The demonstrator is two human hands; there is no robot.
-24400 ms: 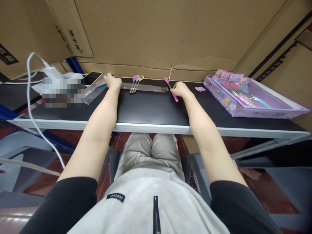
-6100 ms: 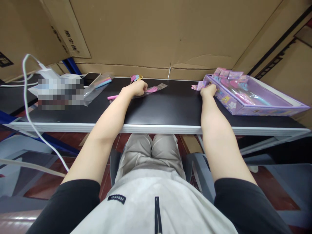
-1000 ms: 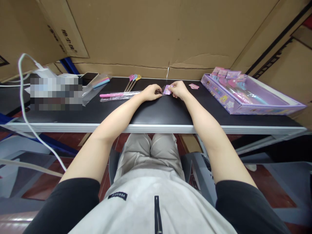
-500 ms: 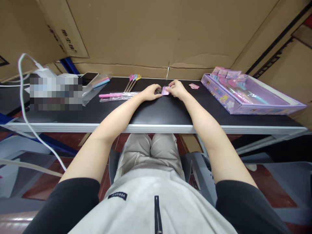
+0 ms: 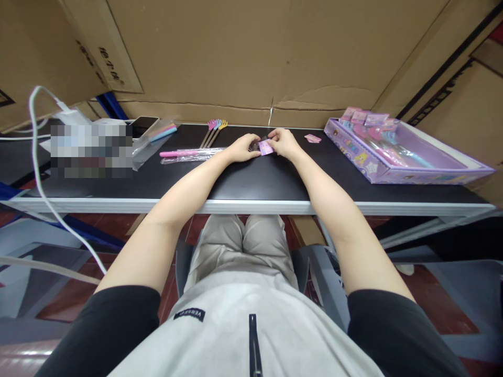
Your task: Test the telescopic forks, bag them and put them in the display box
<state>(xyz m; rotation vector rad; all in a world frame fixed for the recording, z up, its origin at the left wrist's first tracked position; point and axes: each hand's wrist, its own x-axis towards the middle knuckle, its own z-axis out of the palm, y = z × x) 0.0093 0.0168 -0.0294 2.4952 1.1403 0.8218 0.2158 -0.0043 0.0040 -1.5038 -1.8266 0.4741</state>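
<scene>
The card (image 5: 266, 148) has shifted left; the right hand (image 5: 285, 143) pinches its edge, the left hand's (image 5: 244, 148) slightly parted fingers hold the clear sleeve (image 5: 210, 152).

Head view, forward-down over table (image 5: 267, 180)

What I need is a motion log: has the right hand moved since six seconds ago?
Yes: the right hand has moved left, away from the purple box and nearer the left hand.

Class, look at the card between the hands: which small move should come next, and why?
Perhaps the right hand should nudge the card toward the left hand: it touches the card's right edge, while the left hand lies across the clear wrapper.
</scene>
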